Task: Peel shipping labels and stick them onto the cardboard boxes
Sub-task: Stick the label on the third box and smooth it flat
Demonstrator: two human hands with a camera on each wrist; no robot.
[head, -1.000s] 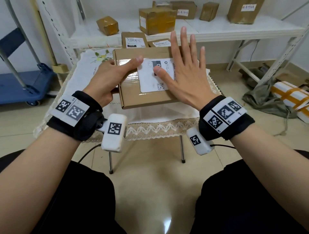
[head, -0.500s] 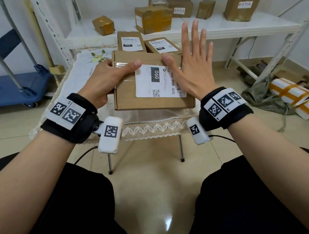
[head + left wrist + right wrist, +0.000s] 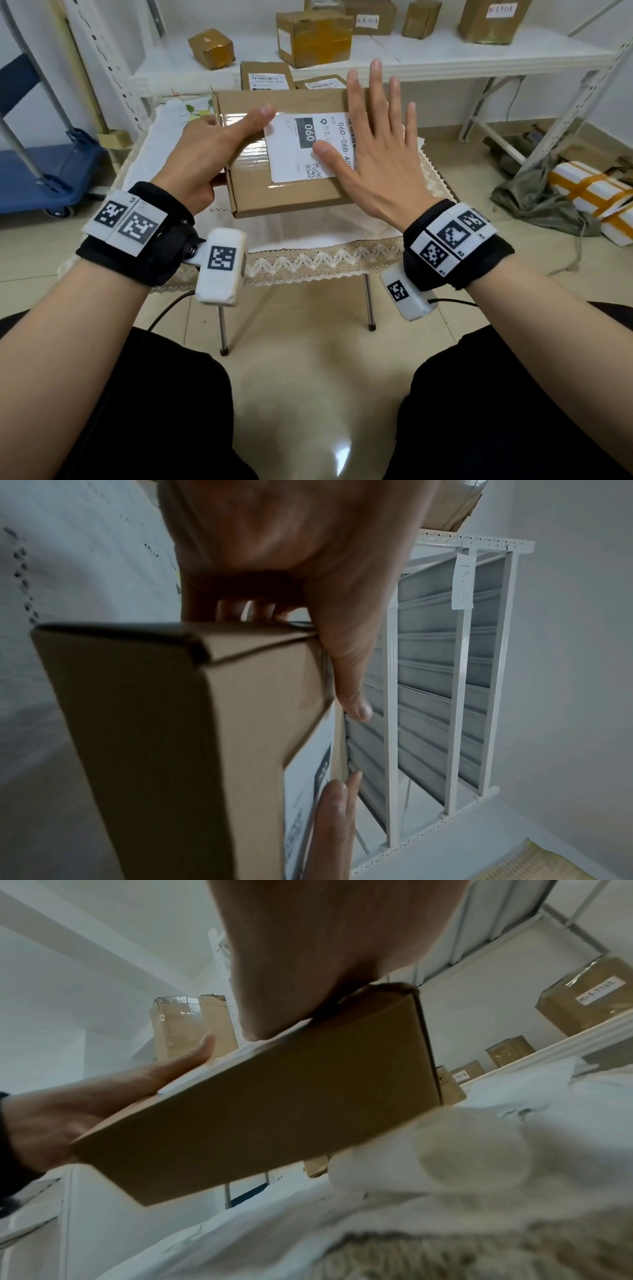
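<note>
On box [image 3: 253, 178], label [image 3: 294, 154] lies under flat R hand [image 3: 380, 161].

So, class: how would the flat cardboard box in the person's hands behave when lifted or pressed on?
The cardboard box probably stays stiff: its edges look straight under the flat right hand. It seems light, since the left hand alone grips its edge. Its glossy taped strip may be slippery.

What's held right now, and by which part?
The left hand grips the cardboard box by its left edge, thumb on top. The right hand lies flat on its label.
</note>
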